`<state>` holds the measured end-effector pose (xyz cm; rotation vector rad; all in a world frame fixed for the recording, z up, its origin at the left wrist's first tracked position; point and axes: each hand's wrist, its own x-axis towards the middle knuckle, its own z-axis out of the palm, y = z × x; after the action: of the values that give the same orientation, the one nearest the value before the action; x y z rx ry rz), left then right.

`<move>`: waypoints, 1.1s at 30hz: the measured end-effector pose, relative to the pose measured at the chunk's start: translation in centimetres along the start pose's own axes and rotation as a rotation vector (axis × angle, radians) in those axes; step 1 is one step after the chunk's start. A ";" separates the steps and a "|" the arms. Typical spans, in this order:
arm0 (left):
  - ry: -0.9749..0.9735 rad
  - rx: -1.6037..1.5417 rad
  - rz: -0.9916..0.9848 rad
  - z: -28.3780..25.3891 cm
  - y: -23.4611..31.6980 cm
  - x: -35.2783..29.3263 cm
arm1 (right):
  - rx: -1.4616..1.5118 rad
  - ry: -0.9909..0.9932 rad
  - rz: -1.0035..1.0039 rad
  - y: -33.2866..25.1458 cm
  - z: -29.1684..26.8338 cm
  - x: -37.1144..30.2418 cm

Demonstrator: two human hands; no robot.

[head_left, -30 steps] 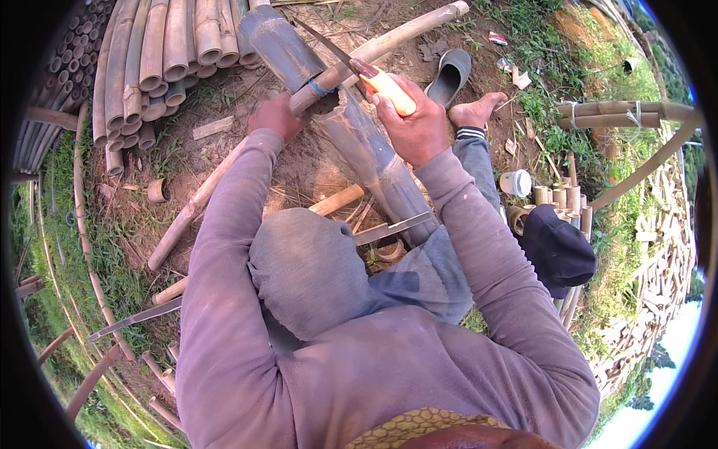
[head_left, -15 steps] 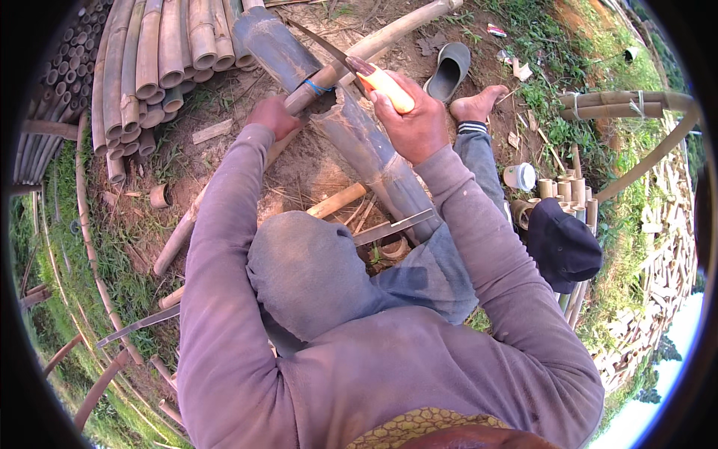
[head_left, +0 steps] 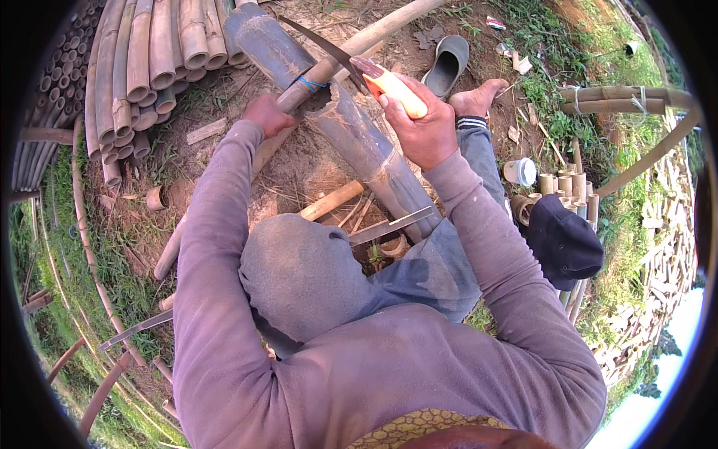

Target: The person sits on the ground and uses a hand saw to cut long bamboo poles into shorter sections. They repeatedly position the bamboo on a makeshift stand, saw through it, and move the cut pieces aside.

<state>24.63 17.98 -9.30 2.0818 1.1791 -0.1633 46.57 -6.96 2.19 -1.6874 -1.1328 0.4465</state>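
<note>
My left hand (head_left: 267, 116) is closed around the near end of a slim bamboo pole (head_left: 396, 26), which slants away to the upper right. That pole rests across a notch in a thick, dark bamboo trunk (head_left: 374, 161). Blue string (head_left: 311, 84) is looped around the pole beside the notch. In my right hand (head_left: 426, 131) is a curved hand saw, its orange-yellow handle (head_left: 402, 91) wrapped by my fingers. The dark saw blade (head_left: 318, 39) crosses the pole just beyond the string and points to the upper left. Its cutting edge is too small to make out.
Stacked bamboo poles (head_left: 161, 45) lie at the upper left. A flat metal blade (head_left: 389, 226) lies across the trunk near my leg. My bare foot (head_left: 479, 99) is beside a grey clog (head_left: 449, 63). At right are a white cup (head_left: 520, 172), short bamboo pieces (head_left: 566, 185) and a dark cap (head_left: 565, 243).
My right hand has drawn back a little to the right, pulling the saw with it across the pole. My left hand keeps its grip on the pole; the whole view has shifted slightly.
</note>
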 end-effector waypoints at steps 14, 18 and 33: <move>-0.108 -0.229 -0.018 0.0 -0.1 0.5 | -0.038 0.050 -0.120 0.5 -0.4 -0.7; -0.071 -0.231 -0.008 -0.4 -1.5 0.7 | -0.069 0.024 -0.134 -0.2 -1.7 -3.1; -0.060 -0.266 0.053 -1.3 -0.9 0.7 | 0.045 0.122 -0.183 2.9 0.0 -2.8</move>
<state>24.05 19.53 -9.14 1.8593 1.0480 -0.0406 46.58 -9.45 -0.97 -1.5349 -1.1665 0.2487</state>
